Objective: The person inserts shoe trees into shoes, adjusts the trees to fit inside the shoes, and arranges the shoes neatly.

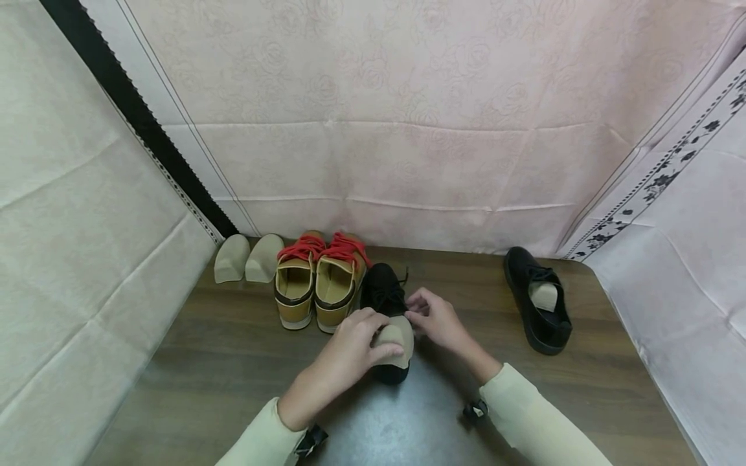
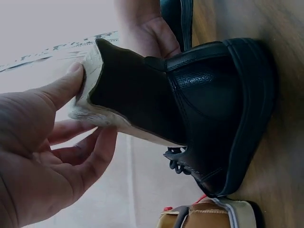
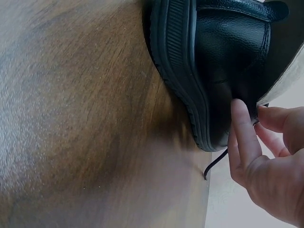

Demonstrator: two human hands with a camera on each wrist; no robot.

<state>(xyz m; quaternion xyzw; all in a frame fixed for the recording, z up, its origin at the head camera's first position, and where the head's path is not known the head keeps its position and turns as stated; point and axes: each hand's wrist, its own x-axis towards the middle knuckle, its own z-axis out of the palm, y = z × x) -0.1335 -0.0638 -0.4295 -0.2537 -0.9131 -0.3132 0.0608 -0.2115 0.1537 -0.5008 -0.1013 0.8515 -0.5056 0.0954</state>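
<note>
A black lace-up shoe point(image 1: 381, 283) stands on the floor with its toe toward the back wall. Out of its opening sticks a beige moulded shoe insert point(image 1: 401, 331), tilted up at the heel end. My left hand point(image 1: 352, 346) pinches the insert's wide end between thumb and fingers; the left wrist view shows the insert's rough pale edge point(image 2: 94, 71) and dark hollow underside. At the shoe's right side, my right hand point(image 1: 436, 317) pinches the upper by the laces, one fingertip on the outer leather point(image 3: 223, 57) and the thumb at the opening's edge.
Tan shoes with red laces point(image 1: 335, 285) stand close on the left. Beyond them, two beige inserts point(image 1: 231, 259) lean by the wall. Another black shoe point(image 1: 524, 304), an insert inside it, sits far right. Cloth-covered walls point(image 1: 408, 162) enclose the wood-look floor point(image 1: 233, 388).
</note>
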